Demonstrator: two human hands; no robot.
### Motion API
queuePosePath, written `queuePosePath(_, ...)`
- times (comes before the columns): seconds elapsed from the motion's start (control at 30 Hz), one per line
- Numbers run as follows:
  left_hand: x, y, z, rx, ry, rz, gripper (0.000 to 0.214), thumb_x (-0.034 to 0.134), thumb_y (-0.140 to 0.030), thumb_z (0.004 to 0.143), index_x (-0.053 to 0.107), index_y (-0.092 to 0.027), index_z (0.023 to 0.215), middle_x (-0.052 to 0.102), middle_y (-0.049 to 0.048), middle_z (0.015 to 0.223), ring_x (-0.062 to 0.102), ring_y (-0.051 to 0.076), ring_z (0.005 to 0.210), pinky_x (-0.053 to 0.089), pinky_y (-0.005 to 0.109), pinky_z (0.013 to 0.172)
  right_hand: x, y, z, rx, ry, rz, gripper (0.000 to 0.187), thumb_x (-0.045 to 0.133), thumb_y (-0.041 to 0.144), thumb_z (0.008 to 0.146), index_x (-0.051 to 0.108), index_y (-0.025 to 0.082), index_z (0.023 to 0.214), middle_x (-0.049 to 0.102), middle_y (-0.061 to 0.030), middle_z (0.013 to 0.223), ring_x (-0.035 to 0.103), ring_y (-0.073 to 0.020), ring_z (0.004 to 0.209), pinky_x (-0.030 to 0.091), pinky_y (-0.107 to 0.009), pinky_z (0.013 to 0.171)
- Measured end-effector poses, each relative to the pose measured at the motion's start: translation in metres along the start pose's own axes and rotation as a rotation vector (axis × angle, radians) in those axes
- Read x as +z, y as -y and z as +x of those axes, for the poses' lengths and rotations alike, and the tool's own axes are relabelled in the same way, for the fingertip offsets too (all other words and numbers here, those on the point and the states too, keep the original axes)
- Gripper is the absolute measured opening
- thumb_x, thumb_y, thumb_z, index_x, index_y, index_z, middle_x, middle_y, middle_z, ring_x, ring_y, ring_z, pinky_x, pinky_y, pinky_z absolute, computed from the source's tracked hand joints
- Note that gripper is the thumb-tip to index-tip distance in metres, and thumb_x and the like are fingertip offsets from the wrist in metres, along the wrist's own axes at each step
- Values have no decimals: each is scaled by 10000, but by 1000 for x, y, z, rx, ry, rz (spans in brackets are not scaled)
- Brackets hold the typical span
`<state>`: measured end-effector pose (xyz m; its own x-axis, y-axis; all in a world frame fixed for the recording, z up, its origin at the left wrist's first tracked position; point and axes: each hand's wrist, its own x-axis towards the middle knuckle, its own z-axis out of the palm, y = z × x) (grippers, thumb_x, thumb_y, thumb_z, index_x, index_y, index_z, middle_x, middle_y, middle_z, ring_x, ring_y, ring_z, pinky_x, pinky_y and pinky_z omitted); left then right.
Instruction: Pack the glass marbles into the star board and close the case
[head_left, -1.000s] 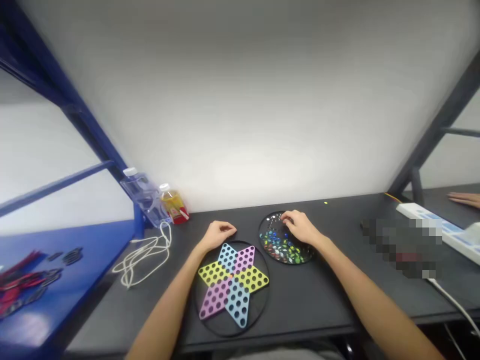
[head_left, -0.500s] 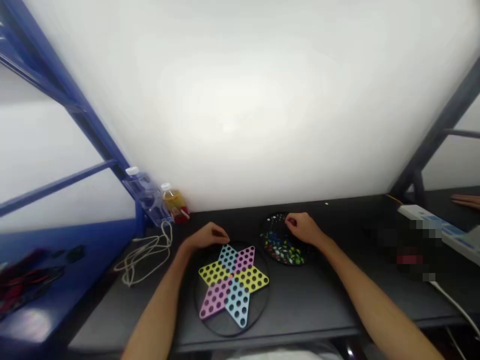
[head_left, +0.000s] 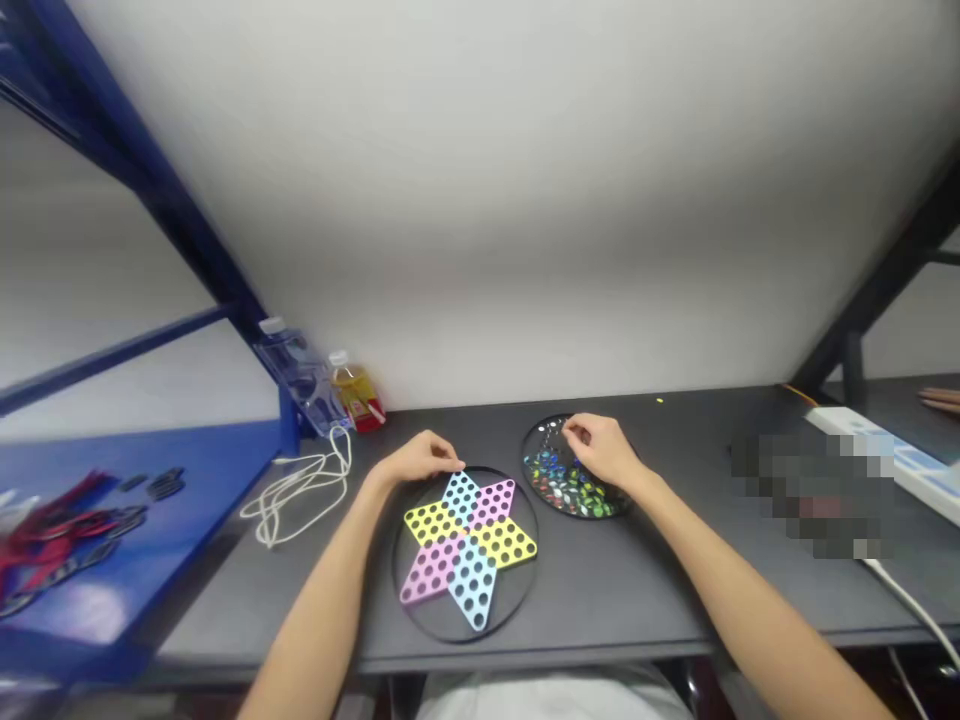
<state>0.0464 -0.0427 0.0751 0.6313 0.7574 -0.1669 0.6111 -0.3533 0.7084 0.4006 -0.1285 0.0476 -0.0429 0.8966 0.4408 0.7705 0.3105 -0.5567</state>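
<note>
Head camera looks down on the left hand, loosely curled at the top edge of a star-shaped Chinese checkers board, and the right hand, cupped over marbles in a round black tray (whether either hand grips a marble, I cannot tell).

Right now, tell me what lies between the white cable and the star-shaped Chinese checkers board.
In the head view, the left forearm crosses that stretch, with dark desk showing beside it.

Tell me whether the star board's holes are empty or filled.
Empty: every visible hole on the star board shows dark, with no marbles in it; the marbles lie in the round tray beside it.
</note>
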Motion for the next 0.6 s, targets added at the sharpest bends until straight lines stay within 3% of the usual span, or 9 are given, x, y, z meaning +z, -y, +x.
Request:
queuePosePath(0.13,-9,-2,-17,-71,-93,77,423,639,-578,709,708,-164,661,606,19,524,508,126,453,333,228,442,6,44,-10,-113,79,100,179,515,261,880,680,209,836,682,-56,809,588,-195,715,431,-307,688)
queuePosePath(0.23,-10,-3,-56,-170,-192,240,426,667,-597,670,648,-183,573,611,18,535,532,142,487,323,236,474,11,80,-26,-179,184,179,174,515,253,897,675,213,840,675,-46,803,582,-180,702,436,-301,678)
queuePosePath(0.43,33,-10,-139,-251,-297,464,369,526,-484,835,574,-210,592,641,56,632,562,188,569,315,279,564,26,130,-63,-380,436,189,132,548,212,882,674,200,917,669,-74,943,588,-210,907,470,-324,812)
queuePosePath(0.6,55,-15,-148,-286,-339,527,243,464,-312,854,552,-214,650,662,83,725,611,225,696,343,291,636,32,138,-71,-364,457,241,172,550,188,870,690,205,969,672,-93,1022,578,-235,1012,463,-365,909)
